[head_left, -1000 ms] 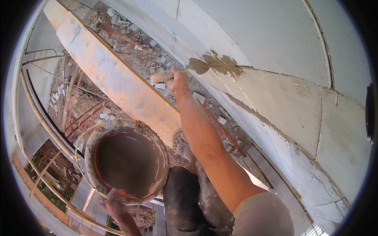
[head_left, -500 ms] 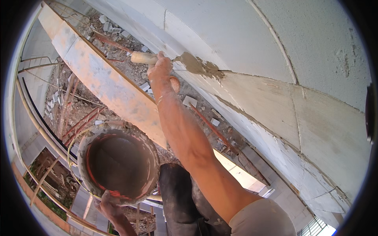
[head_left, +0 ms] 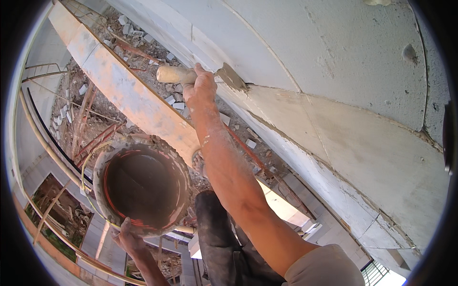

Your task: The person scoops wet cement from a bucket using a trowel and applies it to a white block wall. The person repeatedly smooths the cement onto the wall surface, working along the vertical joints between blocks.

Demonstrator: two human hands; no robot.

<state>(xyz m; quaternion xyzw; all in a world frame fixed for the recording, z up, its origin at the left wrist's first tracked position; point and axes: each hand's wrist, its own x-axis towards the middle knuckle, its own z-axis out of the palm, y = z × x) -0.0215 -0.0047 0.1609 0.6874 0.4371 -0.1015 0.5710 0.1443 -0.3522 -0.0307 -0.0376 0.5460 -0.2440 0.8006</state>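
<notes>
My right hand (head_left: 202, 85) is closed around the pale wooden handle of a trowel (head_left: 172, 74). The trowel's blade, coated with grey mortar, lies against the wall (head_left: 286, 57) at the upper edge of a smooth, beige-grey plastered band. At the lower left, my left hand (head_left: 129, 237) grips the near rim of a mortar-crusted bucket (head_left: 179, 209). Wet grey mortar (head_left: 143, 186) fills the inside of the bucket, with reddish streaks around its inner wall. The left fingers are partly hidden by the rim.
A long plank (head_left: 121, 88), spattered with plaster, runs from the far left to under my right arm. Far below lies rubble with broken white blocks (head_left: 136, 32). Reddish bars (head_left: 98, 142) and bent poles (head_left: 45, 143) stand at the left. My dark trousers (head_left: 214, 233) show below.
My right hand and the trowel sit slightly lower; the mortar visible by the blade reaches less far right. The view has shifted along the wall. More of my left hand shows at the bucket rim.
</notes>
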